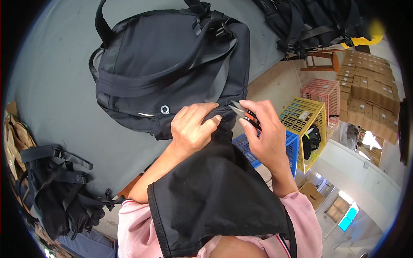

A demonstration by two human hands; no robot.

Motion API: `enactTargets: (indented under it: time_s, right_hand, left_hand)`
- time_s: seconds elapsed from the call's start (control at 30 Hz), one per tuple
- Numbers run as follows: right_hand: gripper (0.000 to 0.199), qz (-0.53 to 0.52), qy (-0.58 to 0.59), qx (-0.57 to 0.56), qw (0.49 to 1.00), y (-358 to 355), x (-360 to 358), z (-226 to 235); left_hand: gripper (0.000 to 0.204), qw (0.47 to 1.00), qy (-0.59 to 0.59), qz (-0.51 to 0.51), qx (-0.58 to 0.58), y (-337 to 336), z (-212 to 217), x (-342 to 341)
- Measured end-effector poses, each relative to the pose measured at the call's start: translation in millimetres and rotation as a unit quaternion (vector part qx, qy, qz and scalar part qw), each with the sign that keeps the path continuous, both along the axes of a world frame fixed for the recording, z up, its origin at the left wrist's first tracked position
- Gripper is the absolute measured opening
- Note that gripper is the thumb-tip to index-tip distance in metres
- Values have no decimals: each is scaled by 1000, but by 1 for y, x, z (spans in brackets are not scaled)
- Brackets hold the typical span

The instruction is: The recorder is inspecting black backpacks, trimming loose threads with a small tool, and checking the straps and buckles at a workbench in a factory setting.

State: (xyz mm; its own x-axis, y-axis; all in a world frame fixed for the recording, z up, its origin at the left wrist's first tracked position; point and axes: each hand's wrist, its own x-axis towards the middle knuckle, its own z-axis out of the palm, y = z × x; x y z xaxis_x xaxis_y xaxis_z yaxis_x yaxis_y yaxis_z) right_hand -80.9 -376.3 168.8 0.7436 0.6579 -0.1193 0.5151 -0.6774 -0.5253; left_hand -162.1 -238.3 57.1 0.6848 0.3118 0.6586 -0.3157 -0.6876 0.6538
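Note:
A large black bag (159, 47) with straps and a small round badge lies on the grey table in front of me. My left hand (193, 129) is closed, pinching the bag's near edge between thumb and fingers. Just to its right, my right hand (267, 133) grips a pair of thread snips (247, 115) with black and orange handles. The blades stand slightly apart and point left, close beside the pinched fabric. Whether the tips touch a thread is too small to tell.
On the grey table (56, 86), more black bags (309, 26) lie at the far right and others (64, 193) at the left edge. Yellow (303, 114), pink (322, 94) and blue crates (292, 150) stand to the right, near a wooden stool (322, 61) and stacked cardboard boxes (368, 90).

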Motion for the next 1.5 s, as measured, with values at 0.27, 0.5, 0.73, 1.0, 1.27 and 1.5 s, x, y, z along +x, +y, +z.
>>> enactTargets:
  time_s: [0.27, 0.5, 0.73, 1.0, 1.27, 1.5]
  right_hand:
    - [29, 48, -19, -86, 995, 4, -2, 17]
    - [32, 54, -62, -110, 991, 9, -11, 12]
    - [36, -65, 23, 132, 989, 4, -25, -38]
    - [47, -236, 339, 438, 798, 8, -43, -61]
    - [37, -211, 281, 285, 892, 9, -29, -41]
    - [34, -202, 339, 331, 857, 8, -26, -55]
  left_hand:
    - [14, 1000, -2, 5, 20, 0, -1, 4]
    - [14, 1000, -4, 13, 15, -2, -5, 4]
    - [15, 999, 1, 33, 9, -2, -5, 13]
    - [16, 999, 1, 38, -5, -2, -3, 19]
    - [11, 999, 12, 35, 3, -3, -9, 17]
    - [11, 999, 15, 39, 2, -2, -7, 18]
